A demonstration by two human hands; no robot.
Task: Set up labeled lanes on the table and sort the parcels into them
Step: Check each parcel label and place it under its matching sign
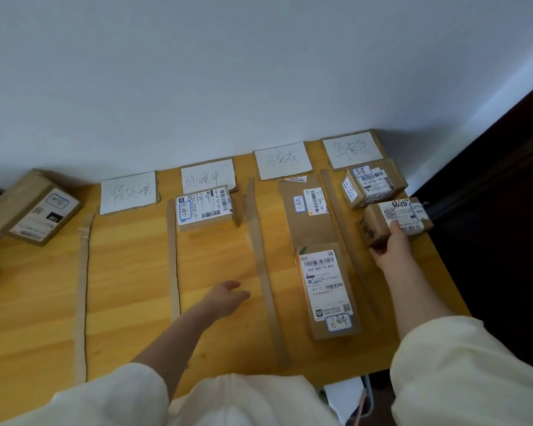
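Right hand (393,245) grips a small cardboard parcel (394,221) at the wooden desk's (130,272) three o'clock edge — long axis left-right, in the rightmost lane. Left hand (228,295) hovers, fingers relaxed.

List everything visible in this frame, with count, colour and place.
lane label cards: four, white, handwritten, along the table's far edge
divider strips: about five, brown cardboard, running front to back between lanes
parcels: six, brown cardboard with white shipping labels; one in the second lane, two in the third, two in the rightmost, one off the lanes at far left
table: one, yellow wood, against a white wall
left hand: open, over the second lane
right hand: grips the nearer parcel in the rightmost lane
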